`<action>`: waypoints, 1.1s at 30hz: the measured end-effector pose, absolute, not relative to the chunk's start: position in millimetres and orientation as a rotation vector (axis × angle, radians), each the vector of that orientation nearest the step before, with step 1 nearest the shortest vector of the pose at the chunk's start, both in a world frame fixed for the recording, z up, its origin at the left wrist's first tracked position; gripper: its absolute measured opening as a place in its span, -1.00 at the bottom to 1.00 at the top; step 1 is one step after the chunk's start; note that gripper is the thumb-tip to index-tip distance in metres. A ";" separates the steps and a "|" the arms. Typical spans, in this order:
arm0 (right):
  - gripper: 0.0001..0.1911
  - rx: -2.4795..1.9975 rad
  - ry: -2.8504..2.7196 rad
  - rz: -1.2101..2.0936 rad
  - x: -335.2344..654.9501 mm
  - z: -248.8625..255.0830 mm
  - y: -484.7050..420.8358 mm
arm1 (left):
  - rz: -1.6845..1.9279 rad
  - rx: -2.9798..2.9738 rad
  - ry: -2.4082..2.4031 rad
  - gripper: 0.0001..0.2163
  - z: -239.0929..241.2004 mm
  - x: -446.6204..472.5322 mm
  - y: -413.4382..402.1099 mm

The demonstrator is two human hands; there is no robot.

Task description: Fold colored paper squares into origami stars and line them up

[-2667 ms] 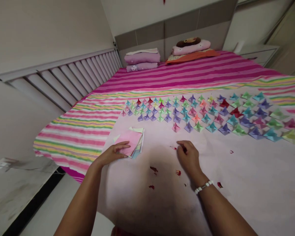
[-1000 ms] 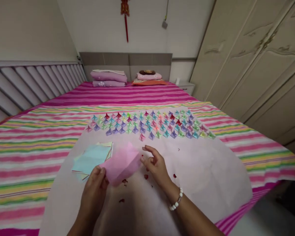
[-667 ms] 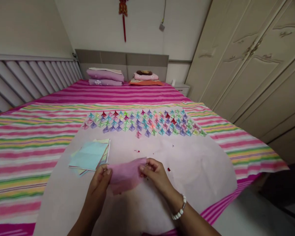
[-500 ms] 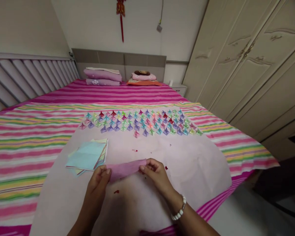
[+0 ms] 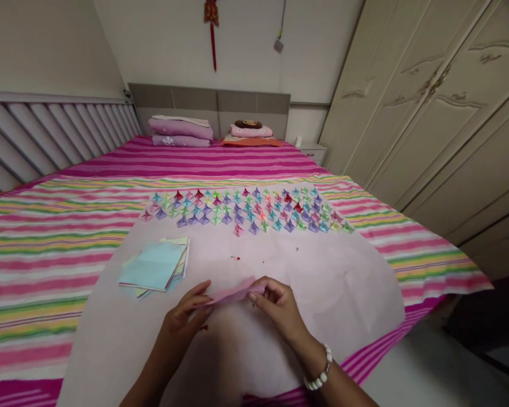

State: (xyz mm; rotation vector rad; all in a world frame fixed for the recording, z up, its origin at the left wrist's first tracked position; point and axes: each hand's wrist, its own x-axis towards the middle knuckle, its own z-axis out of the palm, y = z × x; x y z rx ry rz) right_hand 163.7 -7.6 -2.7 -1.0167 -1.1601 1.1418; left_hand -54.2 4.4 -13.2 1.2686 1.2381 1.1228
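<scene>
A folded sheet of pink paper [image 5: 233,293] is held out between my hands above the white board. My right hand [image 5: 275,302], with a white bead bracelet [image 5: 320,370] on its wrist, pinches the paper's right end between thumb and fingers. At the left end, my left hand [image 5: 189,314] has its thumb and fingers around the paper's edge, the fingers looser than the right's. The paper's folded layers part slightly. To the left lies a stack of square paper sheets [image 5: 152,264], light blue on top. Beyond the hands, several rows of small colourful folded paper pieces [image 5: 237,215] cover the board.
The rounded white board [image 5: 343,282] rests on a striped bedspread [image 5: 34,265]. Small red scraps [image 5: 236,258] lie on it. Folded bedding [image 5: 181,131] is at the headboard [image 5: 254,100]. A wardrobe [image 5: 407,107] stands at the right, a slatted rail [image 5: 59,133] at the left.
My left hand has shifted right, nearer my right hand, and its grip has loosened. The pink paper has tipped from showing its flat face to a narrower, slightly parted edge view.
</scene>
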 end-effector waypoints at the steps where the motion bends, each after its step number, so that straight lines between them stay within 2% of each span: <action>1: -0.82 -1.001 -1.194 1.115 164.5 -3.4 -8.0 | 1.095 1.295 1.214 -0.80 -12.0 -56.2 5.1; 5: -0.87 -0.918 -1.295 1.033 168.6 -4.5 -9.7 | 1.080 1.412 1.143 -0.78 -6.3 -59.7 5.8; 12: -0.86 -0.906 -1.298 1.061 172.2 -3.7 -14.7 | 1.085 1.363 1.185 -0.90 -2.4 -57.7 -2.1; 17: -0.89 -0.890 -1.323 1.124 170.5 -3.9 -16.1 | 1.141 1.394 1.248 -0.85 1.0 -55.0 -6.9; 27: -0.69 -1.009 -1.126 1.082 168.3 -4.4 -12.9 | 1.235 1.188 1.262 -0.77 -0.9 -41.6 -8.8; 30: -0.74 -0.986 -1.092 1.076 165.9 -7.1 -10.6 | 1.345 1.066 1.220 -0.62 -4.4 -38.1 -7.2; 33: -0.78 -0.958 -1.070 1.134 162.4 -10.9 -9.6 | 1.422 0.912 1.201 -0.30 -6.7 -36.5 -5.7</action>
